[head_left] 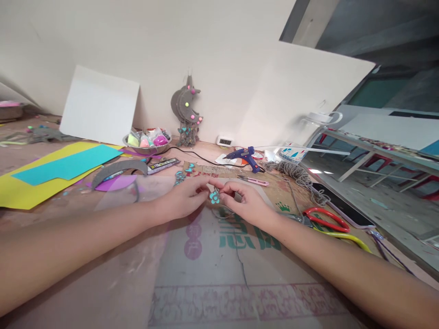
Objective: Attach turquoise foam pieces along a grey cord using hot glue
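Observation:
A small turquoise flower cutout (214,197) is between my two hands, above the cardboard-covered work surface. My right hand (247,201) is closed, its thumb and index finger pinching the flower's right side. My left hand (188,197) comes in from the other side, thumb at the flower's left edge and index finger stretched over its top towards the right fingertips. A thin grey cord (222,215) loops just below the flower. Several more turquoise pieces (179,177) lie just beyond my left hand. The fingers' undersides are hidden.
Behind are a blue glue gun (244,156), a pink craft knife (254,181) and a bowl of coloured packets (147,145). A grey moon ornament (187,107) hangs on the wall. To the right are coiled cord (295,176), red-and-yellow-handled scissors (327,220) and a phone (343,205).

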Tool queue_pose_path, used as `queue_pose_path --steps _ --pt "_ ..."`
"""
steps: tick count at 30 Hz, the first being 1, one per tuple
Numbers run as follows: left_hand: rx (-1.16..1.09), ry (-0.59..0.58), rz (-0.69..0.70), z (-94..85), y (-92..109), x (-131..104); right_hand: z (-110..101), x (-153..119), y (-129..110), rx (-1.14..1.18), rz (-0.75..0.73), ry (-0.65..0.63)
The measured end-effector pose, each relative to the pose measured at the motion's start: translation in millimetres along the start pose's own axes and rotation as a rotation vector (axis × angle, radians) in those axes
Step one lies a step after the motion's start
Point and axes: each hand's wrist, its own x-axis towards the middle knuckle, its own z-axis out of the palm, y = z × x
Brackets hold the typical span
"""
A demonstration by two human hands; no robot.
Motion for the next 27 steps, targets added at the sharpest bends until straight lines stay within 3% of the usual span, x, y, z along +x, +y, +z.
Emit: queue_pose_path --steps 5,12,21,27 --pt "-0.08 -0.024 -0.051 -1.0 3.1 1.0 0.4 -0.1 0.0 0.014 0.005 -0.019" --pt "-0.022 0.081 -0.197 -0.8 5.4 0.0 0.8 1.2 4.3 0.051 0.024 -0.046" --pt "-0.035 0.097 -0.21 0.2 5.2 0.4 1.8 1.9 6.5 0.085 0.033 -0.024" --pt "0.145 0.168 -0.201 -1.4 8.8 2.1 -1.6 3.0 1.7 0.058 0.029 0.07"
